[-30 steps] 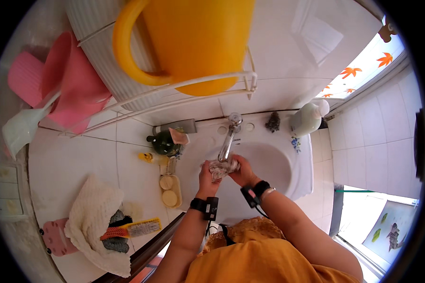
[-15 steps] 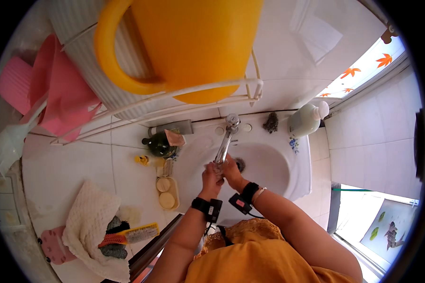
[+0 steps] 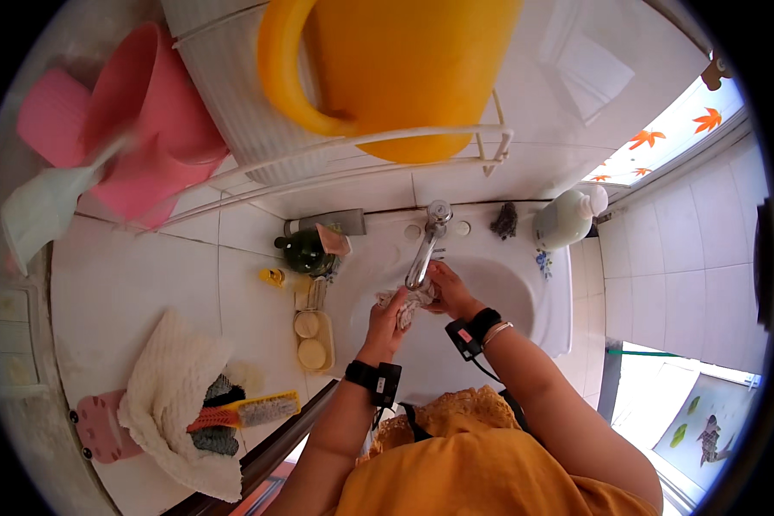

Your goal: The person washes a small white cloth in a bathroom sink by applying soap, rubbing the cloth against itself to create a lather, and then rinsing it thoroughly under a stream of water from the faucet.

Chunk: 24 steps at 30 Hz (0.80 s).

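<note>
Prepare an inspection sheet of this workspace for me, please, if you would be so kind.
Surface: white washbasin, chrome faucet over its bowl.
Things in hand: crumpled pale cloth below the spout.
Clutter: dark green bottle and soap tray along the left; white-capped bottle at back right; cream towel and yellow scrubbing brush farther left.
Hands: left hand and right hand both hold the cloth.
Cables: black cable hangs from the right wrist's device.
Surroundings: yellow pitcher behind a white rack rail; orange leaf decals upper right.
</note>
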Tool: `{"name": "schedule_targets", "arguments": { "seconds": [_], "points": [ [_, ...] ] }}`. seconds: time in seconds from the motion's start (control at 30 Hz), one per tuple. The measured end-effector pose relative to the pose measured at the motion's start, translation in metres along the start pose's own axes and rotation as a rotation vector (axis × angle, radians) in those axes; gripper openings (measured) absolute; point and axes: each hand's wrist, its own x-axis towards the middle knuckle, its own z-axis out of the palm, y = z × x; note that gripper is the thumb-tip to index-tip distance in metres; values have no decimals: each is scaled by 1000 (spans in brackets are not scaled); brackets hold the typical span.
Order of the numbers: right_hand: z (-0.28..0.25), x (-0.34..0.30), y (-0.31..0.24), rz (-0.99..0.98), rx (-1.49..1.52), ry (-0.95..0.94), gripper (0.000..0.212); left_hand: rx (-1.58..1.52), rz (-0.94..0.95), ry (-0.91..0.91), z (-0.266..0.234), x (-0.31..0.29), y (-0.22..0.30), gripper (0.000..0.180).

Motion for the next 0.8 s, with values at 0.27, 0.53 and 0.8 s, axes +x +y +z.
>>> {"name": "schedule_targets", "arguments": {
  "seconds": [0.27, 0.53, 0.8],
  "points": [
    [-47, 14, 18, -3, -637, -219, 22, -16, 165, -182, -13, -12, 9, 24],
    [20, -21, 42, -619, -559, -168, 17, -332, -145, -92, -30, 23, -19, 31],
    [9, 33, 41, -424, -566, 174, 11, -148, -45, 50, 27, 11, -27, 29]
  ]
}}
